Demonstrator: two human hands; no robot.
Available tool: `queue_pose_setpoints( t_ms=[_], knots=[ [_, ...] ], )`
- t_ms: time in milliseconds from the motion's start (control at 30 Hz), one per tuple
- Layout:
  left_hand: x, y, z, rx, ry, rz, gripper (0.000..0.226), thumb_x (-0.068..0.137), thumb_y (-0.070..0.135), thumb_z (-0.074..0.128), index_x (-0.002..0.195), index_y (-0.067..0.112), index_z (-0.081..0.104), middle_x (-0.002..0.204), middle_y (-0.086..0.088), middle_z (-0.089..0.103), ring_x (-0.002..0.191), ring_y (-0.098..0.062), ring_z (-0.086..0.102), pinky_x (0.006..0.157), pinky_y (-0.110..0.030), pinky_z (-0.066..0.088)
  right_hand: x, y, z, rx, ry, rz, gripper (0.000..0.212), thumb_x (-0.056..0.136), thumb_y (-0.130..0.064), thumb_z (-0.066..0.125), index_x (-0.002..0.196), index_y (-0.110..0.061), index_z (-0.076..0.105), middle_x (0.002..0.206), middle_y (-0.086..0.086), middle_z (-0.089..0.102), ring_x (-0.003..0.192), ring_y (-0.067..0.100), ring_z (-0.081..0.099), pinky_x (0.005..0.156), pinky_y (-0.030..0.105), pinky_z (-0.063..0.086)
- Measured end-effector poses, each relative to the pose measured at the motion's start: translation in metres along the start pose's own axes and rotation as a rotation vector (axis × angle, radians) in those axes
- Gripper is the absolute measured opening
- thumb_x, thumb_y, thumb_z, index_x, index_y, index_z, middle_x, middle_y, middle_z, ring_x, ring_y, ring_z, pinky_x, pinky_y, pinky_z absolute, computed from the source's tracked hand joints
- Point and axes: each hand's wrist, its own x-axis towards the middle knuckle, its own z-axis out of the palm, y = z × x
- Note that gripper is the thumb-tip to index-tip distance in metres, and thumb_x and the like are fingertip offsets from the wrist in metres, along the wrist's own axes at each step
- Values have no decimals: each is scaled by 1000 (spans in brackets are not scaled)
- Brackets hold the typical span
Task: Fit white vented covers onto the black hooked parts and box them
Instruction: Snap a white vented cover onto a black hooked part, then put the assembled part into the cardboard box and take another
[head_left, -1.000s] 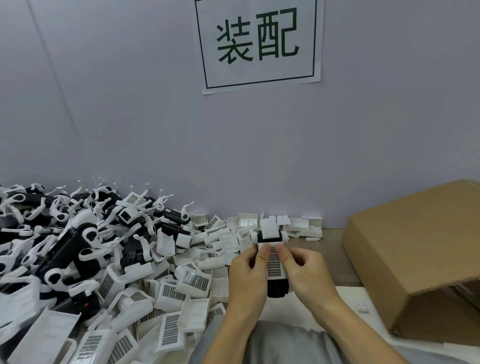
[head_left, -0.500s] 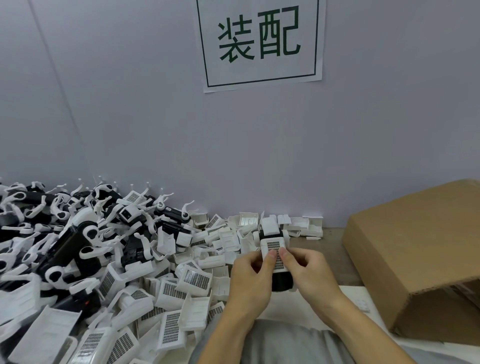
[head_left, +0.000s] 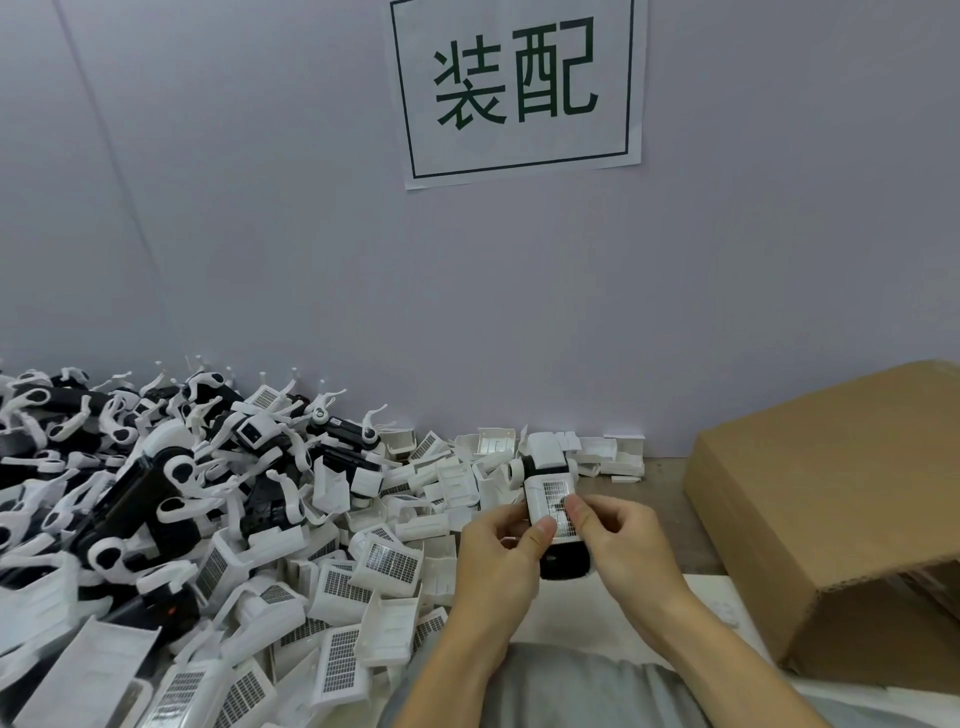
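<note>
Both hands hold one black hooked part (head_left: 565, 564) in front of me, with a white vented cover (head_left: 548, 493) lying on its upper face. My left hand (head_left: 498, 556) grips it from the left, thumb on the cover's lower edge. My right hand (head_left: 618, 540) grips it from the right, thumb pressing the vent grid. The part's white hooked end points away from me. A heap of black hooked parts (head_left: 135, 493) fills the far left. Loose white vented covers (head_left: 384, 564) spread from there to my hands.
An open cardboard box (head_left: 831, 499) lies on its side at the right, its opening facing me. A purple wall with a paper sign (head_left: 519, 88) stands close behind the piles. White sheet covers the near table edge below my forearms.
The cover has slid farther along the black part, and both thumbs have shifted on it. The part and hands sit slightly higher and farther from me than a second ago.
</note>
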Motion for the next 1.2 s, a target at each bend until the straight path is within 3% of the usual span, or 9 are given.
queue_pose_setpoints(
  t_ms=[167,300,467,567,667,800,933,1100,1200],
  knots=[
    [2,-1,-1,-118,107,30,22,69,36,86,81,19,79,80,-3,78,74,-17,75,65,-26,59,-6,1,7,-137,-67,-167,27,102,-18,54,98,-38,72,91,-12,76,85,7,72,66,19,56],
    [1,0,-1,-199,45,-57,39,90,54,59,85,23,81,80,-13,76,68,-16,69,51,-21,49,-7,2,7,-248,-187,-173,25,94,-27,66,117,-38,62,103,-13,73,97,3,69,80,22,56],
    [4,1,0,-116,177,-6,31,98,33,60,82,12,75,73,3,74,67,-9,68,59,-24,53,-2,2,0,-140,-32,-44,7,92,-19,65,94,-18,72,75,-9,70,69,7,63,61,18,47],
    [6,1,-4,-109,336,52,15,93,33,67,98,19,64,86,7,65,81,-9,62,76,-29,53,4,2,-11,141,-44,210,28,94,-22,51,91,1,66,70,8,66,58,18,56,55,28,44],
    [4,3,-4,-191,216,-11,29,90,43,65,117,34,62,107,10,68,104,-9,64,89,-30,52,2,-5,-15,430,-163,413,31,90,-23,47,95,4,62,71,20,62,51,22,53,48,30,43],
    [5,5,-3,-288,184,-91,18,96,28,63,111,27,72,99,20,75,109,-16,67,98,-42,53,-1,-8,-15,453,-255,435,33,84,-24,52,96,4,64,73,23,64,53,24,51,53,32,44],
    [8,4,-8,-417,203,-153,17,97,24,61,97,27,77,95,1,78,84,-18,76,70,-34,61,0,-13,-23,230,-383,444,55,76,-38,62,114,1,67,93,21,67,74,26,60,70,39,52],
    [11,-1,-7,-348,236,-154,25,95,37,64,96,13,72,98,-13,77,85,-26,75,77,-44,60,4,-41,-44,-420,-611,256,38,86,-49,66,104,-17,71,90,-3,72,82,13,68,80,32,55],
    [10,-4,-6,-302,209,-99,40,79,50,72,101,16,71,100,-6,76,96,-27,73,80,-43,61,4,-45,-43,-687,-641,251,24,90,-29,66,104,-10,69,94,3,77,78,17,75,75,29,61]
  ],
)
